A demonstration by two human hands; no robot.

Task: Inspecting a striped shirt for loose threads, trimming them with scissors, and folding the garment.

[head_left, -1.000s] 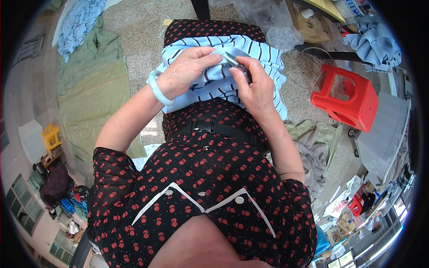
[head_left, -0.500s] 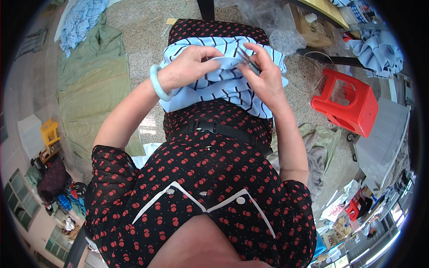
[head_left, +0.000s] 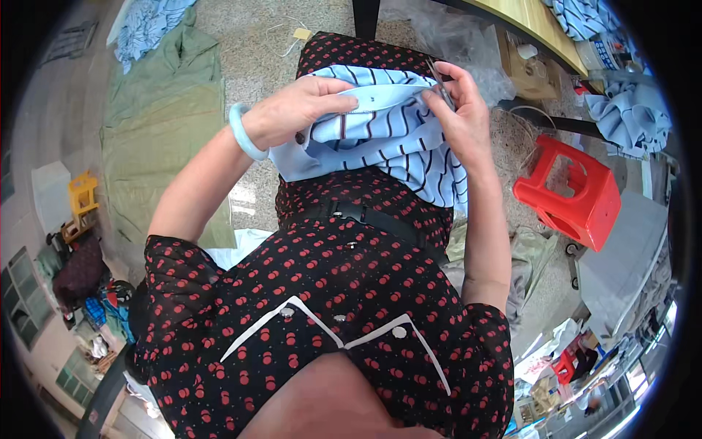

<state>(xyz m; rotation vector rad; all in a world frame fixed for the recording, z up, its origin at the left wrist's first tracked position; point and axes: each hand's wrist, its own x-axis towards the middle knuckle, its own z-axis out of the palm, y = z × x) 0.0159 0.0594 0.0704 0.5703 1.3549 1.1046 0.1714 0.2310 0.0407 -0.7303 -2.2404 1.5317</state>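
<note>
Across my lap lies a light blue garment with dark stripes (head_left: 373,139), its plain blue band stretched between my two hands. My left hand (head_left: 307,110), with a pale bangle at the wrist, is closed on the left part of the band, thumb on top. At the band's other end, my right hand (head_left: 464,113) pinches the fabric edge between thumb and fingers. Small metal thread snips (head_left: 443,94) are held in that same hand, blades pointing away from me. A dark button-like spot shows on the cloth below my left hand.
A red plastic stool (head_left: 570,192) stands on the floor to my right. Beyond it are a grey panel on casters and more blue fabric (head_left: 625,117). Green cloth (head_left: 164,139) covers the floor at left. A cardboard box (head_left: 530,69) sits under the table edge at far right.
My hands have moved apart, the right one going rightward, so the blue band is now drawn out straighter between them. The whole view has shifted slightly.
</note>
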